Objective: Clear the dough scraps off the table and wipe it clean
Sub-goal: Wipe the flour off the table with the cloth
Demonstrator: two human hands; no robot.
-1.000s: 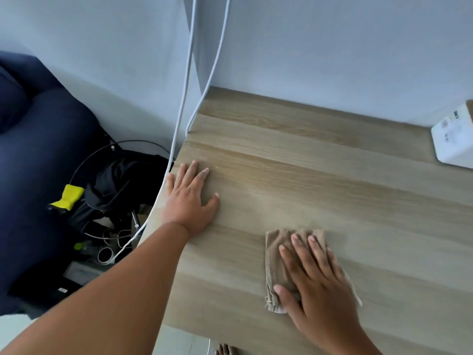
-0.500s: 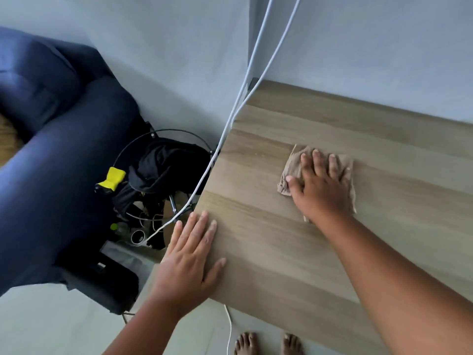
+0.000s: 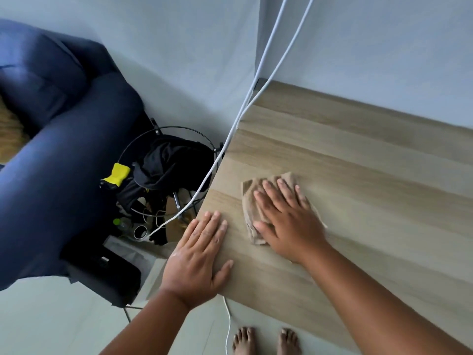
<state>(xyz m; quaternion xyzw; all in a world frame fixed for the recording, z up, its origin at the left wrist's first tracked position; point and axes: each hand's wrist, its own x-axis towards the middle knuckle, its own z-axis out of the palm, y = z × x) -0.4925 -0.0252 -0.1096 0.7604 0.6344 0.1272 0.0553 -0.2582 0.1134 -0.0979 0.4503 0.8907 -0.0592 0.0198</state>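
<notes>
A light wooden table (image 3: 358,175) fills the right half of the view. A beige cloth (image 3: 252,201) lies crumpled on it near the left edge. My right hand (image 3: 286,219) presses flat on the cloth with straight, spread fingers. My left hand (image 3: 199,257) rests flat on the table's front left corner, fingers straight, just left of the cloth. No dough scraps show on the wood.
Two white cables (image 3: 261,80) run down along the table's left edge. Beside the table stands a wire basket (image 3: 169,160) with black fabric and a yellow item (image 3: 116,174). A dark blue sofa (image 3: 51,149) sits at the left. Bare feet (image 3: 266,340) stand below the front edge.
My right hand has slid the cloth back toward me and toward the left edge, close to my left hand. The left hand stays on the corner.
</notes>
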